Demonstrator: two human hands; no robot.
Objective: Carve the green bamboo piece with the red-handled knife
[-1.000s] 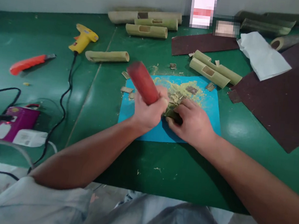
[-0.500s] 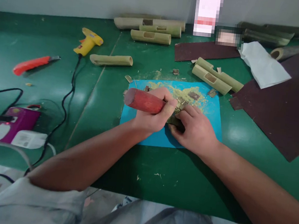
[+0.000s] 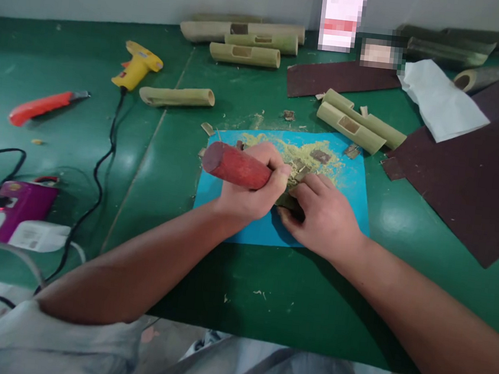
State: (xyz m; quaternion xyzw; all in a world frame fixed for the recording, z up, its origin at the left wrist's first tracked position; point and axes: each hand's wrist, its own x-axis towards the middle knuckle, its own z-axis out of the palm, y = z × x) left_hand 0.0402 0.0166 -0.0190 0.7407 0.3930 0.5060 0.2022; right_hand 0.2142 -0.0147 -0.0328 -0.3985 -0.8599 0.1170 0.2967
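My left hand (image 3: 253, 190) is wrapped round the thick red handle (image 3: 238, 167) of a tool whose working end is hidden behind my fingers. The handle leans up to the left. Close beside it, my right hand (image 3: 324, 213) grips a greenish bamboo piece (image 3: 288, 202), mostly covered by my fingers. Both hands are over a blue sheet (image 3: 253, 235) on the green table. Yellowish shavings (image 3: 300, 153) and a small brown sandpaper scrap (image 3: 321, 156) lie on the sheet just beyond my hands.
Notched bamboo tubes (image 3: 349, 125) lie beyond the sheet, others (image 3: 249, 56) near the wall. Brown sandpaper (image 3: 468, 186) and a white cloth (image 3: 445, 103) are right. Leftward lie a yellow glue gun (image 3: 136, 68), a red-handled cutter (image 3: 41, 108) and a purple power box (image 3: 29, 205) with cables.
The view has shifted slightly, so most things appear a little further left and up. Both hands keep their grips, with hardly any movement against the sheet.
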